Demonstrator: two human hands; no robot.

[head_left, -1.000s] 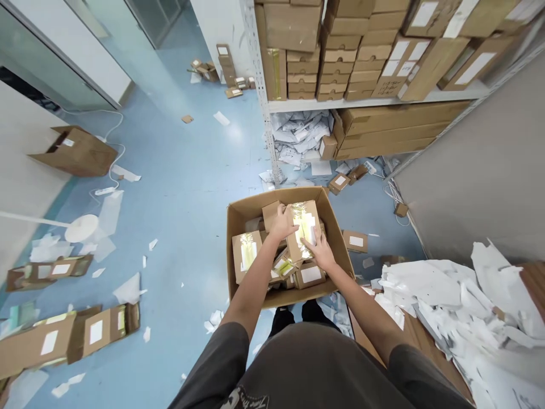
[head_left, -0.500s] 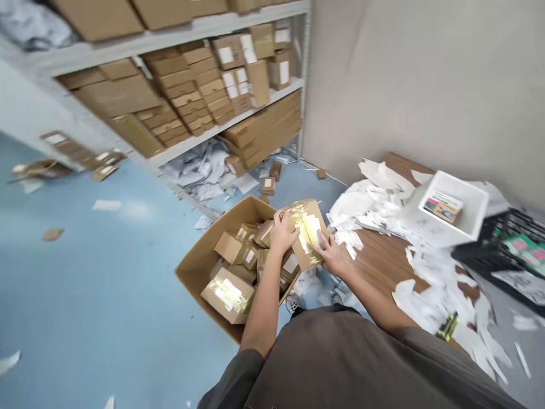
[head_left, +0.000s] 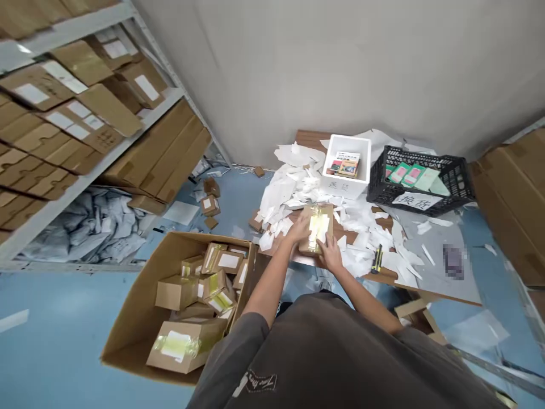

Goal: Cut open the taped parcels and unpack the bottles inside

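Note:
A small taped cardboard box (head_left: 317, 227) with a white label rests on the low wooden table (head_left: 385, 276) among paper scraps. My left hand (head_left: 296, 230) grips its left side and my right hand (head_left: 330, 253) holds its near right corner. To the left on the blue floor stands a big open carton (head_left: 134, 318) holding several similar small boxes (head_left: 187, 343).
A white bin (head_left: 347, 184) and a black crate (head_left: 426, 201) with green packets stand at the table's back. A yellow-black cutter (head_left: 376, 258) lies right of my hands. Shelves (head_left: 91, 176) stacked with cartons rise on the left. More cartons (head_left: 513, 199) stand on the right.
I have turned right, lifting the taped box out of the big carton and over to the table, both hands still on it.

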